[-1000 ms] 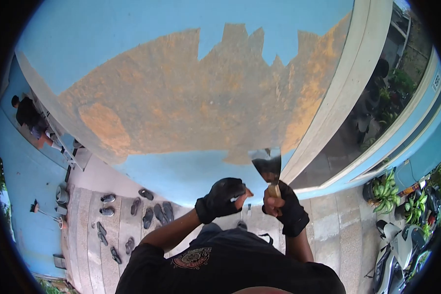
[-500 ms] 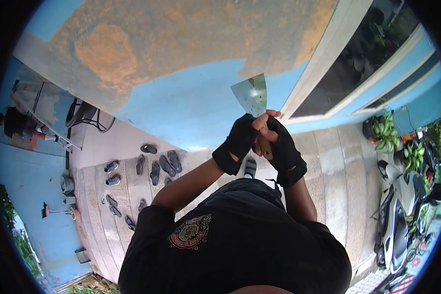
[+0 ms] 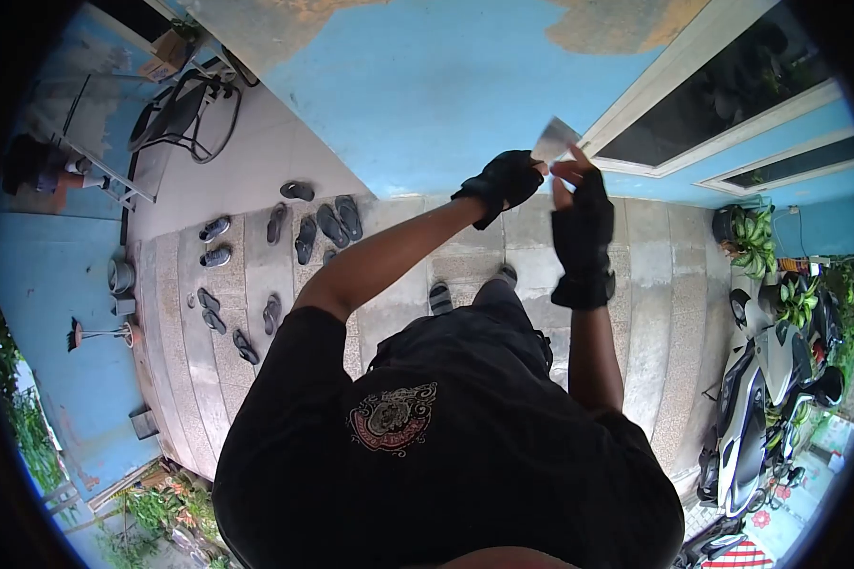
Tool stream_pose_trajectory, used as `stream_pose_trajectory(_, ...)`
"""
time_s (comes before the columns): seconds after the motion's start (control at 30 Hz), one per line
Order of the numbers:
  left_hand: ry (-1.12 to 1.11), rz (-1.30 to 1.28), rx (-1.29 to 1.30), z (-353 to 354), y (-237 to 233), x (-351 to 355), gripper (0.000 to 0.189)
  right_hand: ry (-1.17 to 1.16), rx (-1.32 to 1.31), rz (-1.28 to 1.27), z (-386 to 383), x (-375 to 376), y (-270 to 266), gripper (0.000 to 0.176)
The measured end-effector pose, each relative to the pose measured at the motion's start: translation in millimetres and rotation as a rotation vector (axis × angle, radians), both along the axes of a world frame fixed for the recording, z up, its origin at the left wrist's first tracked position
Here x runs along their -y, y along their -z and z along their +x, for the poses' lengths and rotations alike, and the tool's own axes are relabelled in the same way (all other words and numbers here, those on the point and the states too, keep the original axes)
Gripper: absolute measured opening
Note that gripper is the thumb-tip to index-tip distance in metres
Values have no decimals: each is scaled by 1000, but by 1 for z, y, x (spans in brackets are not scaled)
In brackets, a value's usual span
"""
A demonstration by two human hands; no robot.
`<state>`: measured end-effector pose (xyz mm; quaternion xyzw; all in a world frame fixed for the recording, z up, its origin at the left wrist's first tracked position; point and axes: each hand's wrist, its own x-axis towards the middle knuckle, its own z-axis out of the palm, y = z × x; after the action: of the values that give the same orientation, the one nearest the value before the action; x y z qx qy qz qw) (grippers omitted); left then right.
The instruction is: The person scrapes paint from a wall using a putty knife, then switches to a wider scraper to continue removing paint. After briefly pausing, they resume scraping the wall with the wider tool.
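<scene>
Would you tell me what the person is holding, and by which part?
A metal scraper: the right hand grips its lower end, handle hidden, while the left hand touches the blade's edge.

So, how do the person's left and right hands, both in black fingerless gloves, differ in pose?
The left hand lies sideways at the end of a stretched bare arm; the right hand stands upright on a raised forearm. The left hand sits higher in the picture than the right hand. Both wear black fingerless gloves, and both touch the grey metal scraper blade; which hand grips it is unclear.
</scene>
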<state>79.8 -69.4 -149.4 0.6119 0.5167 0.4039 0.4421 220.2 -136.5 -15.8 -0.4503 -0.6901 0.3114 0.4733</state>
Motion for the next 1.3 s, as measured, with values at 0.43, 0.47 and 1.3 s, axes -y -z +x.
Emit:
stream_pose_trajectory(0.43,387,-88,-991,40,64,-64,32,-585,-340,11,-62,49,-25,53)
stream_pose_trajectory(0.47,366,-41,-974,43,66,-60,32,-332,-98,205,-53,31,-14,47)
stream_pose_trajectory(1.3,50,-193,-597,91,63,-21,44,-569,242,-218,71,52,79,38)
